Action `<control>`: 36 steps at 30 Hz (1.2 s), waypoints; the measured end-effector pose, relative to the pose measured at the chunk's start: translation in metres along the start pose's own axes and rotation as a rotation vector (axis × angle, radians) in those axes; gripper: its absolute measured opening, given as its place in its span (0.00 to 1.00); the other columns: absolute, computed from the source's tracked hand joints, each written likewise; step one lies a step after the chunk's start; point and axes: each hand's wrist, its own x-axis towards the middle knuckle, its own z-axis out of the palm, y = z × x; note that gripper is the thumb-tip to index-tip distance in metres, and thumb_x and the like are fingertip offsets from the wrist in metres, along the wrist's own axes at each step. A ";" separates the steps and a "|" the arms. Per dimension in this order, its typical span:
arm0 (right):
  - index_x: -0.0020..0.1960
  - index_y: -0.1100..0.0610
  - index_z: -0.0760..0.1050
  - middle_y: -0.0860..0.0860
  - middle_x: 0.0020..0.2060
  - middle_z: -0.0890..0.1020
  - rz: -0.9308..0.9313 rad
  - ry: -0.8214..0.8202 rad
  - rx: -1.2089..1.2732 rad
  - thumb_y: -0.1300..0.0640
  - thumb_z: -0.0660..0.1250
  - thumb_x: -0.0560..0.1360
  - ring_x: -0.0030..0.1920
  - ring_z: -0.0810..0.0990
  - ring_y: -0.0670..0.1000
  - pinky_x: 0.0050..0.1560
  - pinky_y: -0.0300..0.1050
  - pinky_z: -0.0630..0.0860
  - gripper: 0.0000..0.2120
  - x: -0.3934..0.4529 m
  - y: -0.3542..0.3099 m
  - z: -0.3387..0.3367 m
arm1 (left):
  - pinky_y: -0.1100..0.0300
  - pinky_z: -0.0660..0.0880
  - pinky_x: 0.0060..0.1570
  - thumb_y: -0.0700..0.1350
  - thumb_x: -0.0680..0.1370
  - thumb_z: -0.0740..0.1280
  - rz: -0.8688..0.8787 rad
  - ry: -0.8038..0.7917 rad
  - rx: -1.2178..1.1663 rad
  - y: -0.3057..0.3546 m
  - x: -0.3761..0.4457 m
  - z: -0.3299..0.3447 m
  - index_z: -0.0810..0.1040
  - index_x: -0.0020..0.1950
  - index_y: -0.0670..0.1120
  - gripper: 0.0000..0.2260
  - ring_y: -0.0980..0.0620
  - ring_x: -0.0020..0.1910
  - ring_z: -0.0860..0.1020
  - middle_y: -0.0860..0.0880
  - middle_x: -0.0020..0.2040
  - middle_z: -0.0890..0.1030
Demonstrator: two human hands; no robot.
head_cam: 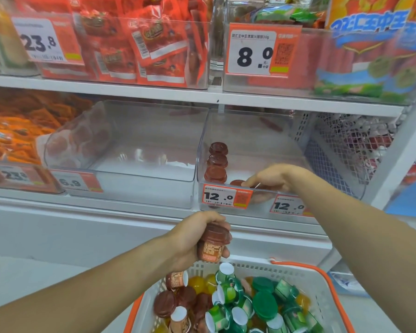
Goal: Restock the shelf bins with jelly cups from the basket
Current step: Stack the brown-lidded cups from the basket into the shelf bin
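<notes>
A white basket (pixel 322 280) with orange trim sits at the bottom, full of several brown, green and yellow jelly cups (pixel 264 305). My left hand (pixel 192 239) grips a brown jelly cup (pixel 213 246) just above the basket's far rim. My right hand (pixel 274 177) reaches into the clear shelf bin (pixel 262 138) on the right and holds another brown cup (pixel 237 183) low at the bin's front. A row of brown cups (pixel 217 162) stands along that bin's left wall.
A clear bin (pixel 142 140) to the left stands next to orange snack packs (pixel 15 131). Price tags (pixel 227 197) hang on the bin fronts. A mesh basket (pixel 346 145) sits at the right. The upper shelf (pixel 202 94) carries red sausage packs.
</notes>
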 end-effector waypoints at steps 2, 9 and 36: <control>0.51 0.59 0.82 0.53 0.36 0.86 0.016 -0.045 -0.098 0.58 0.70 0.77 0.33 0.84 0.47 0.34 0.37 0.80 0.06 -0.007 -0.003 0.002 | 0.55 0.73 0.39 0.45 0.78 0.63 0.025 -0.004 -0.041 0.002 -0.001 0.001 0.79 0.46 0.40 0.09 0.42 0.30 0.79 0.41 0.40 0.81; 0.53 0.59 0.82 0.54 0.47 0.85 -0.077 0.299 -0.440 0.42 0.73 0.73 0.44 0.83 0.52 0.48 0.46 0.80 0.21 -0.025 -0.008 -0.005 | 0.56 0.78 0.35 0.41 0.76 0.58 0.087 -0.010 -0.257 0.009 -0.009 0.002 0.77 0.56 0.38 0.14 0.39 0.37 0.80 0.39 0.43 0.81; 0.55 0.66 0.76 0.56 0.35 0.78 -0.201 0.380 0.383 0.60 0.65 0.80 0.29 0.73 0.49 0.29 0.40 0.69 0.09 -0.023 -0.024 -0.009 | 0.73 0.63 0.62 0.47 0.79 0.65 0.790 0.274 0.955 0.007 -0.010 0.000 0.62 0.75 0.50 0.25 0.61 0.65 0.67 0.60 0.69 0.59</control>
